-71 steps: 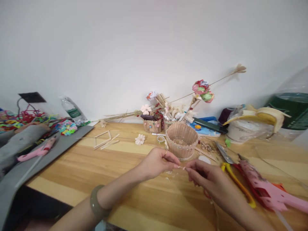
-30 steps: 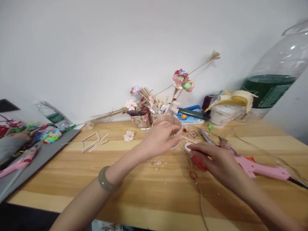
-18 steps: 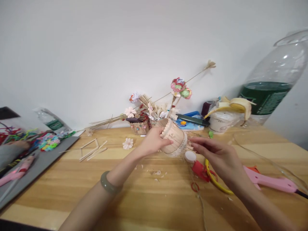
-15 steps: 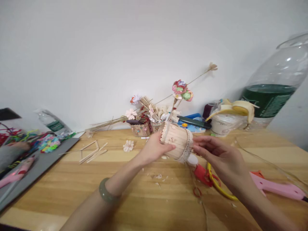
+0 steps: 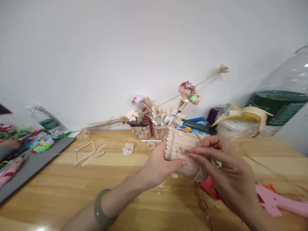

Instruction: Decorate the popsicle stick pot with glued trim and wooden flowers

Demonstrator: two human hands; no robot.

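My left hand is wrapped round a wooden craft-stick cup tipped on its side above the table. Scalloped stick ends and a pale, glittery band ring its left end; lace trim runs round the right end. On the cup's side sits a small tan bow. Thumb and fingertips of my right hand are closed in a pinch at the bow's right side; the exact point of contact is small and partly hidden by the fingers. A green bangle circles my left wrist.
Behind the cup stand decorated pots of paper flowers and sticks. To the right are a pink glue gun, red-handled scissors, a peeled banana and a large bottle. Loose craft sticks and a white flower lie left.
My right hand has moved from the cup's lace-trimmed end to the bow on its side. The cup has shifted slightly right and down in view, turning a little.
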